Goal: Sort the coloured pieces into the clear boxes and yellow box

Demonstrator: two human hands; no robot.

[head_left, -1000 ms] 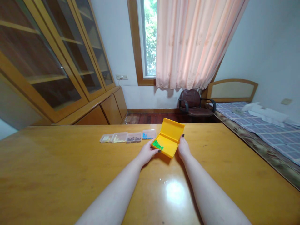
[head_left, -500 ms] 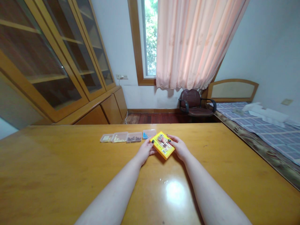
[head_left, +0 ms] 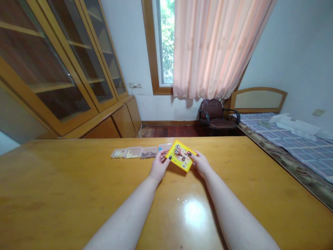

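Between both hands I hold a flat yellow box (head_left: 181, 156) with dark lettering and a printed picture on its face. It is tilted up toward me above the table. My left hand (head_left: 160, 165) grips its left edge, thumb on the front. My right hand (head_left: 200, 162) grips the right edge, its thumb also on the front. Behind the box and left hand, a clear plastic case (head_left: 163, 146) with something blue in it is partly hidden. Left of it stand a case with dark small pieces (head_left: 149, 153) and two cases with pale pieces, one of them a clear case (head_left: 133, 152).
The wooden table (head_left: 78, 194) spans the foreground. Beyond its far edge stand a brown armchair (head_left: 214, 113) and a curtained window. A glass-fronted cabinet (head_left: 78, 69) is at the left, and a bed (head_left: 286, 139) with a checked cover lies to the right.
The yellow box has tipped up so its printed face turns more toward me. It has risen a little and now covers more of the case with blue contents.
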